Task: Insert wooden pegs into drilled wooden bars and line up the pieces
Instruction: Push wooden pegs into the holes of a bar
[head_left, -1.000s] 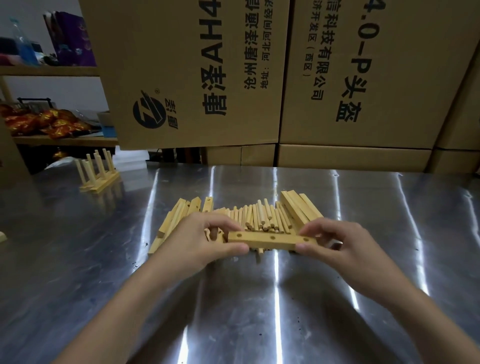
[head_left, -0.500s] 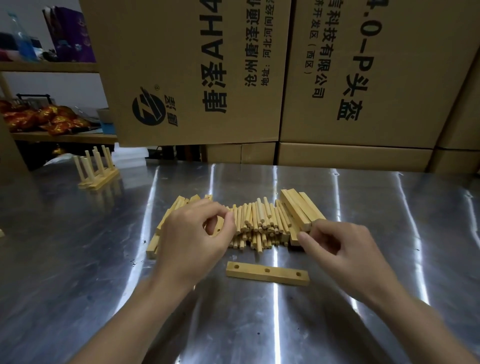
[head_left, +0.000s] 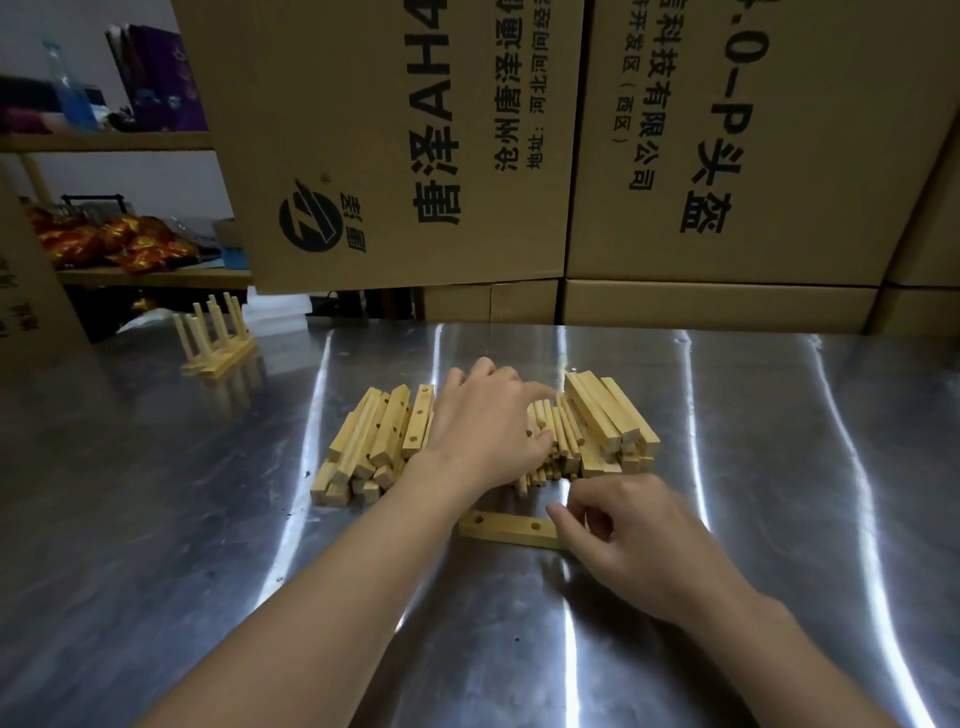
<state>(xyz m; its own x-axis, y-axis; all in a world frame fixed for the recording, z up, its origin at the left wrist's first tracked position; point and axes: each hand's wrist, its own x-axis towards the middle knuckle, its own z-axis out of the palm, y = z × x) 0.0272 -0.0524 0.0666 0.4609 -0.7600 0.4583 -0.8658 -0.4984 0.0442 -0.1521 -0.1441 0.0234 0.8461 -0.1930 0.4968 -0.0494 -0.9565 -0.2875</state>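
Observation:
One drilled wooden bar (head_left: 506, 529) lies flat on the steel table (head_left: 208, 519), with two holes showing. My right hand (head_left: 623, 530) has its fingers curled over the bar's right end, which it hides. Just behind the bar is a heap of thin wooden pegs (head_left: 558, 441). My left hand (head_left: 485, 426) rests palm down on that heap with the fingers spread, and I see nothing gripped in it. Loose drilled bars are stacked to the left (head_left: 369, 441) and to the right (head_left: 608, 421) of the pegs.
Two finished bars with upright pegs (head_left: 218, 343) stand at the table's far left. Large cardboard boxes (head_left: 415, 156) wall off the back edge. Shelves with red packets (head_left: 114, 244) are behind on the left.
The bar held in both hands a second ago now lies on the table. My left hand has reached farther over the pegs, and my right hand has come back from the pile to the bar's right end.

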